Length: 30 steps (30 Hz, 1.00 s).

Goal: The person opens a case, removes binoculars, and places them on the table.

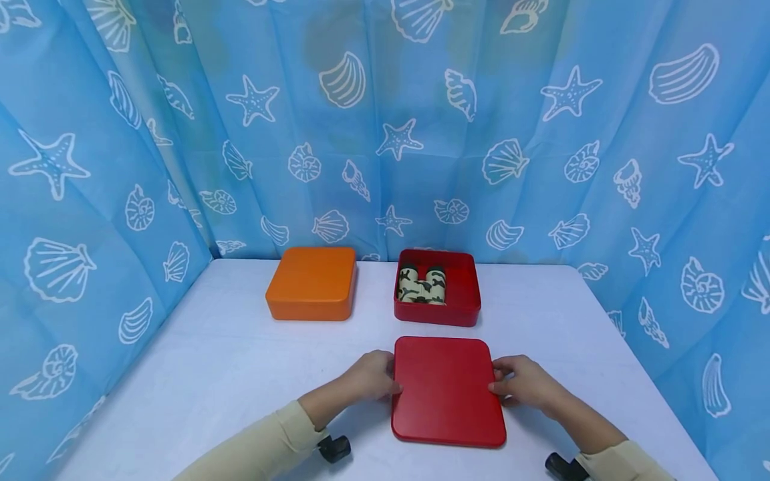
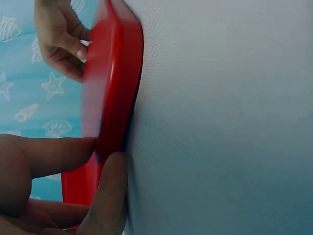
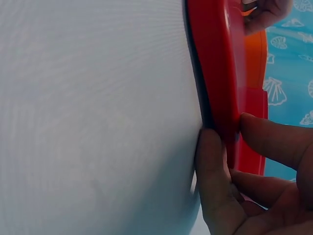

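Observation:
A flat red lid [image 1: 448,394] with rounded corners lies at the front of the table. My left hand [image 1: 369,377] pinches its left edge, and my right hand [image 1: 523,382] pinches the right edge. In the left wrist view the left thumb [image 2: 63,154] is against the lid's top, with a finger at its lower rim. The right wrist view shows the same grip, a finger [image 3: 210,161] being low at the rim. Behind the lid stands an uncovered red box [image 1: 436,314]. Camouflage-patterned binoculars [image 1: 422,288] lie in its left part.
To the left of the red box stands an orange box [image 1: 311,277] with its top covered. Both are near the back edge of the white table [image 1: 228,354]. A blue curtain [image 1: 373,133] with shells and starfish hangs behind and along the sides.

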Each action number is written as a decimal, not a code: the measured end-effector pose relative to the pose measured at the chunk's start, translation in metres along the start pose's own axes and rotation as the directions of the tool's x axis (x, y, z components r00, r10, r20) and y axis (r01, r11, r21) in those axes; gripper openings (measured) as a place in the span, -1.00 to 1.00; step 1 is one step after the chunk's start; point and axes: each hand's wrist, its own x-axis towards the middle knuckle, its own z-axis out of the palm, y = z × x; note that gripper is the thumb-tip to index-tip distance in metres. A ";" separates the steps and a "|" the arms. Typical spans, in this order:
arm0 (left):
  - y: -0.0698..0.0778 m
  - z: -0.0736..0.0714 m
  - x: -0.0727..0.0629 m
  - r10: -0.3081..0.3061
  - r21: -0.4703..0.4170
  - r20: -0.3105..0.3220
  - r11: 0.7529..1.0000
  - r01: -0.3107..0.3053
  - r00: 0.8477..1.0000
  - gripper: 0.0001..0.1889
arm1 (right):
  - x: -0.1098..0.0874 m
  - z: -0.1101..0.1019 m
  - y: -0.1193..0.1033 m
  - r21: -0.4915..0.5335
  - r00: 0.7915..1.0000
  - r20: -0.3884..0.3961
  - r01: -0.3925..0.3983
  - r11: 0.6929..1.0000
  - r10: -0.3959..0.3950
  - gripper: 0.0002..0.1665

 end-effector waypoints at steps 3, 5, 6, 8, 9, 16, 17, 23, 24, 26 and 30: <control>0.001 0.000 0.001 -0.001 0.021 0.003 1.000 0.001 1.000 -0.42 | 0.000 0.001 -0.001 -0.020 1.000 -0.008 0.005 1.000 -0.006 -0.29; 0.001 -0.001 0.001 0.004 0.031 0.007 0.999 -0.004 1.000 -0.44 | 0.000 0.002 -0.002 -0.030 1.000 -0.007 0.010 1.000 -0.010 -0.30; 0.001 -0.001 0.001 0.006 0.035 0.008 0.999 -0.006 1.000 -0.44 | 0.000 0.002 -0.003 -0.030 1.000 -0.007 0.009 1.000 -0.009 -0.30; 0.001 -0.001 0.001 0.010 0.040 0.010 0.999 -0.011 1.000 -0.46 | 0.000 0.003 -0.004 -0.048 1.000 -0.005 0.013 0.999 -0.013 -0.31; 0.001 -0.001 0.001 0.012 0.044 0.011 0.999 -0.013 1.000 -0.46 | 0.000 0.003 -0.005 -0.060 1.000 -0.002 0.015 0.998 -0.015 -0.30; 0.006 -0.013 0.008 0.030 0.138 0.013 0.990 -0.031 0.999 -0.40 | 0.001 -0.010 -0.017 -0.279 0.999 -0.021 0.024 0.960 -0.031 -0.23; 0.007 -0.017 0.012 0.043 0.167 -0.005 0.985 -0.042 0.999 -0.35 | 0.002 -0.013 -0.020 -0.324 0.998 -0.033 0.037 0.945 -0.050 -0.22; 0.018 -0.045 0.047 0.275 0.389 -0.158 0.900 -0.196 0.948 -0.16 | 0.022 -0.028 -0.051 -0.504 0.971 -0.108 0.132 0.854 -0.214 -0.22; 0.020 -0.049 0.055 0.317 0.436 -0.173 0.874 -0.216 0.933 -0.15 | 0.026 -0.030 -0.056 -0.520 0.963 -0.115 0.153 0.841 -0.246 -0.21; 0.023 -0.057 0.071 0.388 0.534 -0.185 0.811 -0.239 0.903 -0.15 | 0.037 -0.033 -0.068 -0.544 0.945 -0.119 0.195 0.816 -0.305 -0.19; 0.029 -0.075 0.101 0.454 0.703 -0.116 0.666 -0.250 0.883 -0.10 | 0.064 -0.032 -0.094 -0.569 0.916 -0.104 0.264 0.779 -0.387 -0.19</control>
